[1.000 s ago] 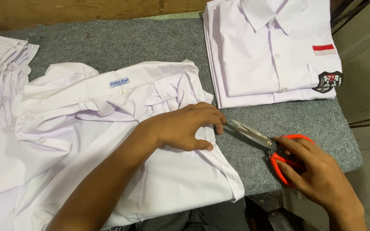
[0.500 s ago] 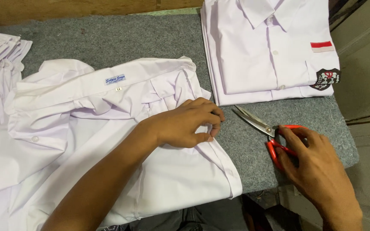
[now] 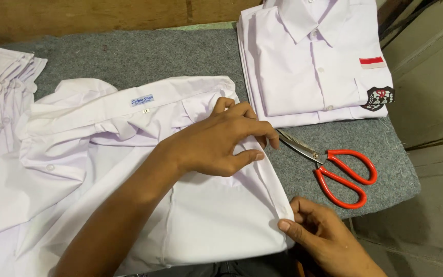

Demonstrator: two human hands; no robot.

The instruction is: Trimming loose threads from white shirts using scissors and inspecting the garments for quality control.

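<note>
Grey felt tabletop (image 3: 144,56), wooden wall behind. Spread across the near side, a white shirt (image 3: 206,220), collar up, side folded in. Probably mid-fold, creasing that side edge. Left hand (image 3: 221,141) pressing on the fold, fingers together. Right hand (image 3: 324,236) pinching the lower corner. Needs a steady, even tug next. Red-handled scissors (image 3: 342,172) lying alongside, untouched.

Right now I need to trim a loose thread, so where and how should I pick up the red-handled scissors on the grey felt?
Grip the red-handled metal scissors by the two red loops, coming from the right. The loops lie flat on the grey felt table, facing the table's right edge, clear of the shirts. The shut blades point up-left toward the left hand, so keep away from that end.
</note>
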